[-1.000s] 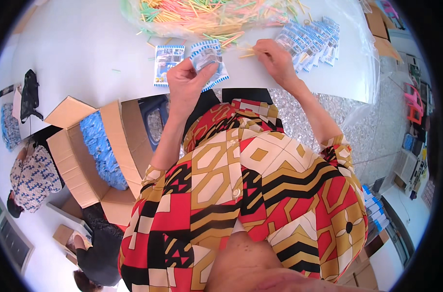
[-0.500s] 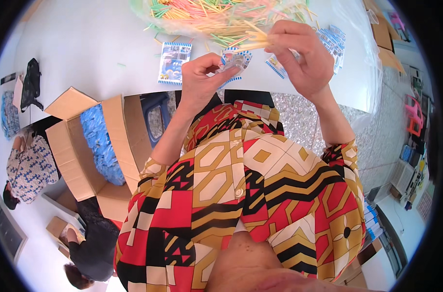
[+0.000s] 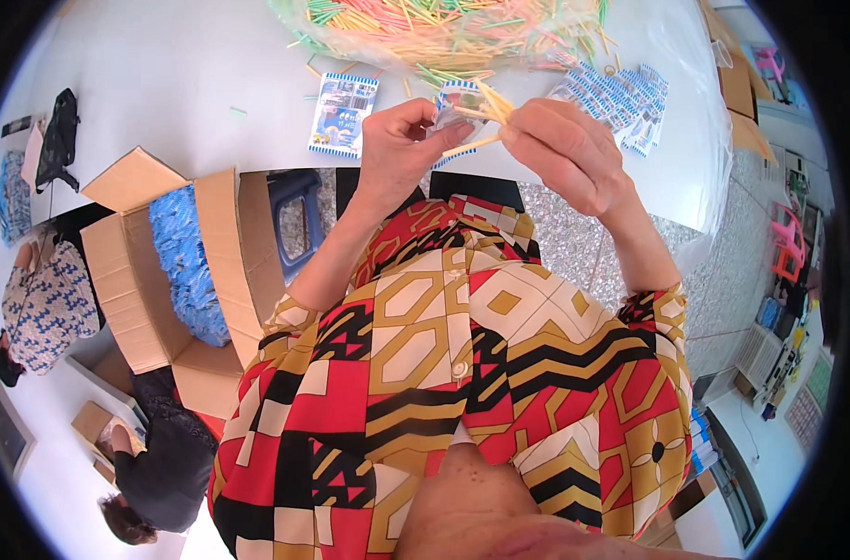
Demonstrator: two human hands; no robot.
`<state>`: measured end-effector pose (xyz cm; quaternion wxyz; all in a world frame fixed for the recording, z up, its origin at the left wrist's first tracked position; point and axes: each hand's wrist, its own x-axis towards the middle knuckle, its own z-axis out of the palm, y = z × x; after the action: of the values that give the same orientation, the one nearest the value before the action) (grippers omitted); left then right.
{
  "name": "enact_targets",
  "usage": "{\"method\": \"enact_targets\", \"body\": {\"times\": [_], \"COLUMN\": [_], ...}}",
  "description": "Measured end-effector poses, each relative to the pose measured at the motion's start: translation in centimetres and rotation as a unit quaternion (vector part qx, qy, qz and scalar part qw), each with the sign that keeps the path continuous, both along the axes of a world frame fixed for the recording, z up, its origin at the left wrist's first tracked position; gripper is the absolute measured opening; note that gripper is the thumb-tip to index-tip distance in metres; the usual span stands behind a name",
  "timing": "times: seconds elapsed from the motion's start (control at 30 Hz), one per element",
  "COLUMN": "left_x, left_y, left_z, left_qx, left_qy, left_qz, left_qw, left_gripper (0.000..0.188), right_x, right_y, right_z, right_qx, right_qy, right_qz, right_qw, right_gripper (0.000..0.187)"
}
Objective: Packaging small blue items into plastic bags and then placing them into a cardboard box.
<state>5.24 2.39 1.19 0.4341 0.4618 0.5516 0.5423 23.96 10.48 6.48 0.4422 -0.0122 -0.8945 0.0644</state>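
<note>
Pinched between the thumb and fingers of my left hand (image 3: 397,154) is a small blue-and-white plastic packet (image 3: 462,105), held above the table's near edge. My right hand (image 3: 569,154) grips a few thin yellow sticks (image 3: 490,105), their ends fanned out in front of the packet. Whether any tip lies inside the packet, I cannot tell. Just left of my left hand a flat blue-and-white packet (image 3: 343,114) rests on the table. Beyond both hands spreads a clear plastic bag (image 3: 425,58) full of pink, green and yellow sticks.
Several blue-and-white packets (image 3: 621,98) overlap to the right of my right hand. An open cardboard box (image 3: 131,289) with blue packets (image 3: 189,271) stands at my left, beside a blue stool (image 3: 294,219). Two people (image 3: 163,476) are farther left. Loose sticks (image 3: 238,111) dot the white table (image 3: 182,75).
My right hand has moved down and left, bringing the yellow sticks to the packet in my left hand. The packets at the right are now more exposed, and the view has shifted slightly.
</note>
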Motion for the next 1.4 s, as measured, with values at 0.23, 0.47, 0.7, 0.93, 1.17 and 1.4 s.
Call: {"method": "enact_targets", "body": {"times": [0.23,0.47,0.7,0.93,1.17,1.4], "left_x": [-0.4,-0.6,-0.3,-0.7,-0.5,-1.2], "left_y": [0.3,0.3,0.2,0.2,0.3,0.8], "left_z": [-0.8,0.0,0.8,0.3,0.1,-0.2], "left_qx": [0.041,0.04,-0.029,-0.034,-0.022,0.058], "left_qy": [0.045,0.049,-0.07,-0.071,-0.107,0.078], "left_qz": [-0.012,-0.024,-0.084,-0.098,-0.096,-0.085], "left_qw": [0.998,0.998,0.994,0.992,0.989,0.992], "left_gripper": [0.012,0.007,0.002,0.004,0.003,0.007], "right_x": [-0.1,-0.1,-0.2,-0.1,0.0,-0.5], "right_y": [0.1,0.8,1.2,1.5,1.4,1.5], "right_z": [0.5,0.9,0.4,1.1,1.6,1.8], "right_qx": [-0.13,-0.23,-0.245,-0.243,-0.253,-0.338], "right_qy": [-0.001,-0.03,-0.016,-0.043,-0.078,-0.173], "right_qz": [0.016,0.022,0.044,0.072,0.044,0.001], "right_qw": [0.991,0.973,0.968,0.966,0.963,0.925], "right_gripper": [0.024,0.018,0.019,0.018,0.015,0.012]}}
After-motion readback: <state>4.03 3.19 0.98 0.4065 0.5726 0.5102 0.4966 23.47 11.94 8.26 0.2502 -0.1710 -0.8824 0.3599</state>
